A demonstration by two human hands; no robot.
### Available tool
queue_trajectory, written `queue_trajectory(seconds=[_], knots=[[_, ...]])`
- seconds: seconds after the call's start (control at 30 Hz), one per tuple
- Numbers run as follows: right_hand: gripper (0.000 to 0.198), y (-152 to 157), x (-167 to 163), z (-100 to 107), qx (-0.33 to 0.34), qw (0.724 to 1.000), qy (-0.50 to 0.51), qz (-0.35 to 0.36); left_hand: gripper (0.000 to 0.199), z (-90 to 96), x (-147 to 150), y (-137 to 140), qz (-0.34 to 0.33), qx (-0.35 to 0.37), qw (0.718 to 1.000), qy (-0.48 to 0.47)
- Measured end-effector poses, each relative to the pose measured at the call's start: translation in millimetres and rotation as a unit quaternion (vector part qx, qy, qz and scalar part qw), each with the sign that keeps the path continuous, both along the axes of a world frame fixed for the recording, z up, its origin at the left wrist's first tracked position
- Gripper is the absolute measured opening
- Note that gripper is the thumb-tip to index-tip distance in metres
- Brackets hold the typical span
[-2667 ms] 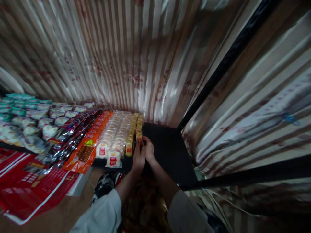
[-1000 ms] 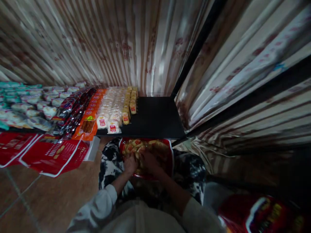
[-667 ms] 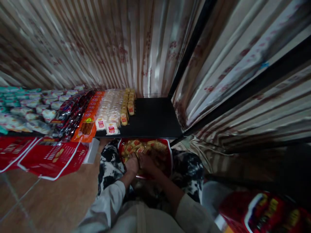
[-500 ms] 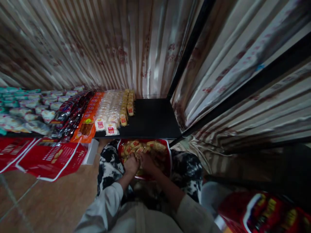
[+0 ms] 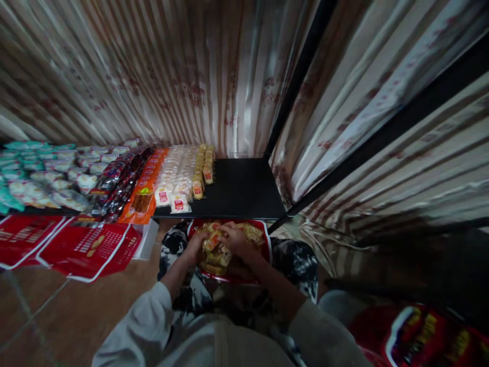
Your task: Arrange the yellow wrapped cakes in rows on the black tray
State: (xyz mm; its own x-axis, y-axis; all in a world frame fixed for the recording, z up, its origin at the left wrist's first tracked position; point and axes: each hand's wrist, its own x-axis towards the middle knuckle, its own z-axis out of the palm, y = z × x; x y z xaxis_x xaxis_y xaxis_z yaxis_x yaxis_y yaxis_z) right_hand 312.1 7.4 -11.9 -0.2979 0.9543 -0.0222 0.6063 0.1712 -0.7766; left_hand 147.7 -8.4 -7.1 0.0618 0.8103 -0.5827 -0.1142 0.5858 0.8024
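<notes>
yellow packets (image 5: 218, 253) in the near red bag (image 5: 269, 240) seem light, slick and crumbly, best held by their sides; left hand (image 5: 194, 244) and right hand (image 5: 236, 240) curve fingers around some, whether pinching i cannot tell.

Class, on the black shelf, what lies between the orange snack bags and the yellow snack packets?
The head view shows two columns of white snack packets there, side by side.

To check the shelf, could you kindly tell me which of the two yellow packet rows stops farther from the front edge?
The right-hand yellow row: it stops farther back than the left-hand yellow row.
</notes>
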Motion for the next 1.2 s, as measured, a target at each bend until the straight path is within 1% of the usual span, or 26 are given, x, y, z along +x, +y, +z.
queue_trajectory(seconds=[0.07, 0.1, 0.2, 0.27, 0.33, 0.4, 0.43, 0.47, 0.53, 0.6, 0.63, 0.67, 0.73, 0.77, 0.83, 0.9, 0.97, 1.0, 1.07, 1.2], knots=[[0.027, 6.2, 1.5, 10.2, -0.009, 1.000, 0.018, 0.011, 0.025, 14.2, -5.0, 6.3, -0.004, -0.034, 0.998, -0.043], [0.024, 9.0, 1.7, 14.2, -0.022, 0.999, 0.033, 0.008, 0.025, 20.2, -7.5, 10.0, -0.005, -0.038, 0.998, -0.055], [0.016, 15.1, 0.0, 20.6, -0.080, 0.990, 0.110, -0.036, 0.029, 34.5, -13.5, 20.6, -0.019, -0.026, 0.995, -0.099], [0.012, 17.2, -2.5, 21.4, -0.109, 0.977, 0.166, -0.077, 0.034, 41.8, -15.2, 25.3, -0.036, -0.010, 0.990, -0.135], [0.010, 17.7, -5.2, 21.9, -0.127, 0.966, 0.200, -0.104, 0.036, 47.8, -14.5, 27.4, -0.049, 0.020, 0.987, -0.150], [0.010, 17.2, -7.1, 24.4, -0.142, 0.962, 0.208, -0.103, 0.035, 52.7, -11.9, 27.5, -0.055, 0.056, 0.988, -0.131], [0.010, 16.8, -7.6, 27.0, -0.144, 0.966, 0.194, -0.096, 0.035, 55.0, -10.4, 27.5, -0.057, 0.071, 0.990, -0.111], [0.011, 16.6, -7.7, 30.5, -0.133, 0.974, 0.163, -0.087, 0.036, 57.1, -9.0, 27.7, -0.058, 0.083, 0.991, -0.086], [0.012, 17.6, -7.0, 39.9, -0.070, 0.992, 0.066, -0.076, 0.037, 61.0, -7.7, 30.0, -0.066, 0.101, 0.992, -0.034], [0.024, 21.2, -5.6, 50.0, 0.019, 0.998, -0.023, -0.062, 0.037, 64.3, -8.7, 35.8, -0.097, 0.127, 0.987, 0.013], [0.033, 24.1, -5.1, 54.2, 0.053, 0.996, -0.047, -0.047, 0.036, 65.7, -9.7, 40.1, -0.119, 0.143, 0.982, 0.036], [0.039, 27.8, -4.8, 57.3, 0.071, 0.995, -0.057, -0.030, 0.034, 66.7, -10.8, 45.3, -0.142, 0.159, 0.975, 0.057], [0.042, 37.4, -5.1, 59.0, 0.068, 0.996, -0.052, -0.008, 0.031, 67.7, -11.9, 57.4, -0.166, 0.181, 0.966, 0.084], [0.040, 43.1, -5.6, 57.9, 0.059, 0.997, -0.040, -0.006, 0.030, 67.6, -11.5, 63.9, -0.161, 0.185, 0.965, 0.089], [0.037, 56.3, -7.1, 52.9, 0.046, 0.998, -0.008, -0.033, 0.030, 66.1, -7.9, 76.1, -0.109, 0.183, 0.973, 0.091], [0.037, 71.2, -9.0, 47.1, 0.042, 0.996, 0.023, -0.075, 0.032, 63.0, -1.0, 86.0, -0.023, 0.185, 0.977, 0.105], [0.036, 87.0, -11.4, 43.0, 0.044, 0.992, 0.035, -0.116, 0.031, 58.6, 8.2, 92.6, 0.061, 0.200, 0.970, 0.128], [0.035, 94.8, -12.9, 41.8, 0.047, 0.990, 0.035, -0.131, 0.030, 56.1, 13.3, 94.8, 0.088, 0.211, 0.964, 0.134], [0.034, 110.1, -16.8, 40.2, 0.059, 0.986, 0.027, -0.153, 0.030, 51.1, 23.8, 97.8, 0.107, 0.230, 0.957, 0.139], [0.033, 137.1, -26.8, 35.8, 0.082, 0.981, 0.008, -0.177, 0.032, 43.5, 41.0, 104.6, 0.097, 0.263, 0.946, 0.164]])
